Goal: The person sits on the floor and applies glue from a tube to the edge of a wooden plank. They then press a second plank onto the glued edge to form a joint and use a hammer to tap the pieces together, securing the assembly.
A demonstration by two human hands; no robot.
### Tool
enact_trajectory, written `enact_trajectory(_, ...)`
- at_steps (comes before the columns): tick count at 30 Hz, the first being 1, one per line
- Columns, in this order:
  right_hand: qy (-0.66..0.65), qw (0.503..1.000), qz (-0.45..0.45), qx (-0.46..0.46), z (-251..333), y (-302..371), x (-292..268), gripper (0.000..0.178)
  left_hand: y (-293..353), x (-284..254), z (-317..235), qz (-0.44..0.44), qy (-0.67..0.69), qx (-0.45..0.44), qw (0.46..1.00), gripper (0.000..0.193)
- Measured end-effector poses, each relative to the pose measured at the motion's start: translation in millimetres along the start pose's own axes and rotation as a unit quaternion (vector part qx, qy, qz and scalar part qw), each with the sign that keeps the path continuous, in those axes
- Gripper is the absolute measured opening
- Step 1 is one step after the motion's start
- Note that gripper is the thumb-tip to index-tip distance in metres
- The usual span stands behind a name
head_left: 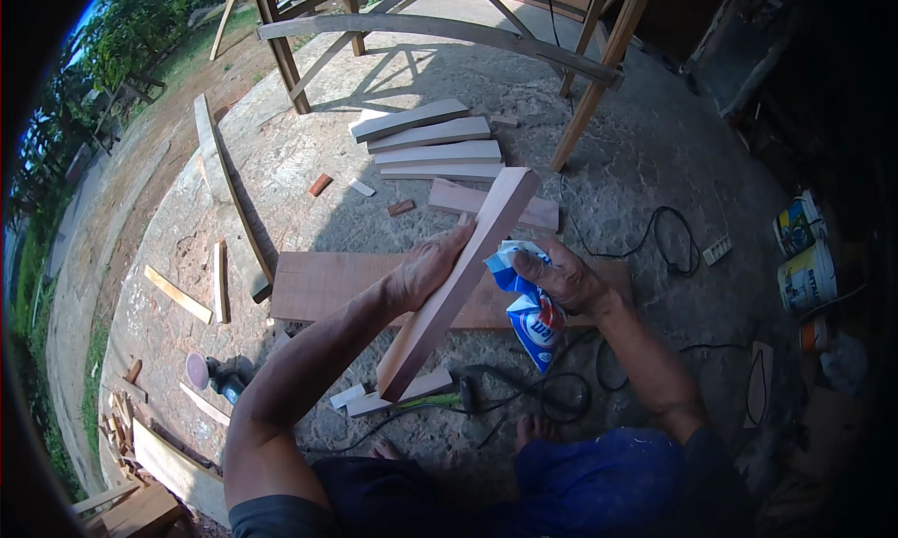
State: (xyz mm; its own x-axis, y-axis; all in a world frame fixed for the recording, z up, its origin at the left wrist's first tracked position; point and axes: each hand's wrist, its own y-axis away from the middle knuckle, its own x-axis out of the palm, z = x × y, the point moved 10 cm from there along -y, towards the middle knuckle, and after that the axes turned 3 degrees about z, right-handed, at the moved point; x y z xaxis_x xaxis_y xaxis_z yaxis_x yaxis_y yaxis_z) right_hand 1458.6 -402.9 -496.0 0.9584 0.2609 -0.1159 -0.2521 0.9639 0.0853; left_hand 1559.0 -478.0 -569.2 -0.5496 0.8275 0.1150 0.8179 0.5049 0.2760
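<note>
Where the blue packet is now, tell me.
In the head view, the blue packet is right of centre, in the right grip, just right of the wooden bar in the left grip.

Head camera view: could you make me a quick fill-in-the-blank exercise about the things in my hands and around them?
1. The left hand holds a long, pale, square-edged beam made of ____.
2. The right hand has its grip on a crumpled, shiny plastic packet coloured mainly white and ____.
3. The dark power tool with a round disc lies nearer the picture's ____ edge than its right edge.

Missing words: wood; blue; left.
</note>
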Motion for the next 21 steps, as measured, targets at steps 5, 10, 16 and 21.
enact_trajectory(5, -0.015, 1.0, -0.023, -0.004, 1.4, 0.6, -2.1, 0.053, 5.0, 1.8, -1.1, 0.005, -0.026, -0.02, 0.999, 0.067)
enact_trajectory(10, 0.001, 0.999, -0.037, -0.003, 3.6, 1.5, -6.5, 0.051, 2.2, 7.2, 1.6, 0.034, -0.009, -0.008, 0.999, 0.067)
enact_trajectory(16, 0.017, 0.999, -0.03, -0.018, -4.0, -1.6, -6.0, 0.05, 3.6, 7.4, 9.5, 0.04, 0.004, -0.03, 0.999, 0.066)
enact_trajectory(21, 0.047, 0.994, -0.064, -0.077, -1.7, -1.5, -12.3, 0.053, -1.2, 7.8, 13.2, -0.016, 0.119, -0.021, 0.993, 0.063)
